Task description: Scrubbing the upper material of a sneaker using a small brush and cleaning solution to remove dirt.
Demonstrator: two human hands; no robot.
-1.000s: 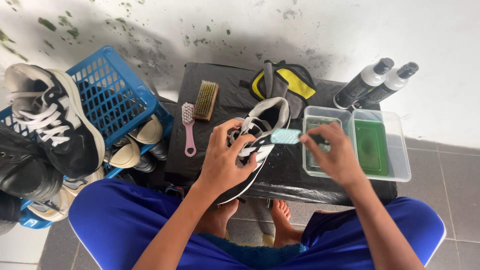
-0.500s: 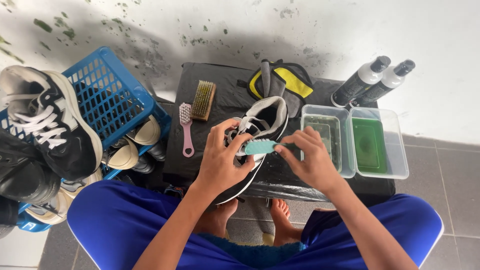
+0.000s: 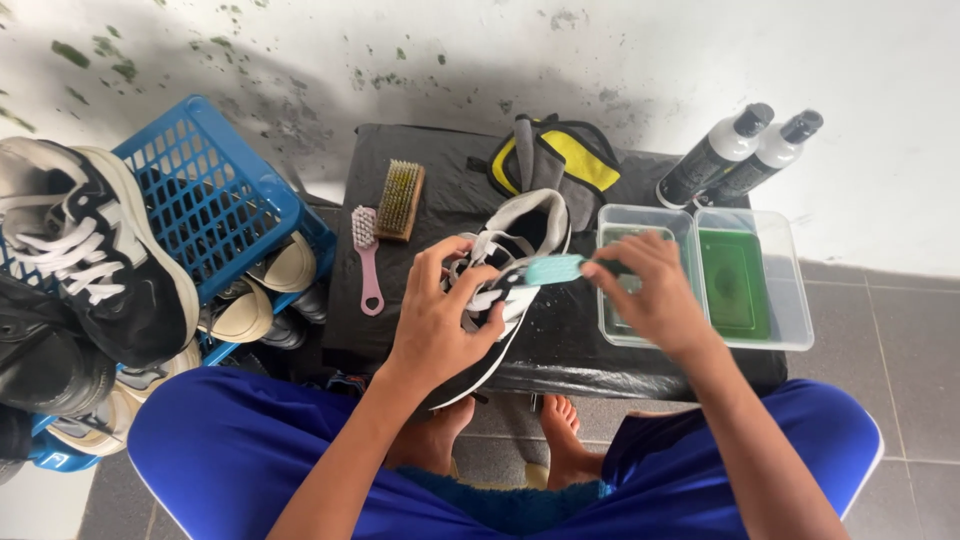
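- Head view: the left hand point(image 3: 440, 325) grips a black-and-white sneaker point(image 3: 510, 270) across its laces; the fingers point(image 3: 470, 290) are curled and clamped on the upper.
- The sneaker lies tilted at the centre of the black bench point(image 3: 440, 170), heel towards 12 o'clock, toe towards 6 o'clock and overhanging the bench's near edge.
- The right hand point(image 3: 655, 295) holds a teal brush point(image 3: 553, 268); its fingers are closed around the handle end, and the brush head points towards 9 o'clock, touching the sneaker beside the laces.
- At 3 o'clock from the sneaker, just beside it, stands a clear two-compartment tray point(image 3: 790, 335); the right compartment holds green liquid, the left one sits partly under the right hand.
- At 1 o'clock from the tray, two spray bottles point(image 3: 740, 155) with black caps lie side by side, touching.
- At 12 o'clock from the sneaker lies a grey-and-yellow cloth bundle point(image 3: 560, 160), touching the heel.
- At 10 o'clock lie a wooden brush point(image 3: 400, 200) and a pink brush point(image 3: 366, 255), close together.
- At 9 o'clock, off the bench, a blue basket point(image 3: 210, 190) holds shoes; a black high-top shoe point(image 3: 90, 260) with white laces rests against it.
- At 6 o'clock, blue shorts point(image 3: 230, 450) and bare feet point(image 3: 560, 430) show on the tiled floor point(image 3: 900, 330).
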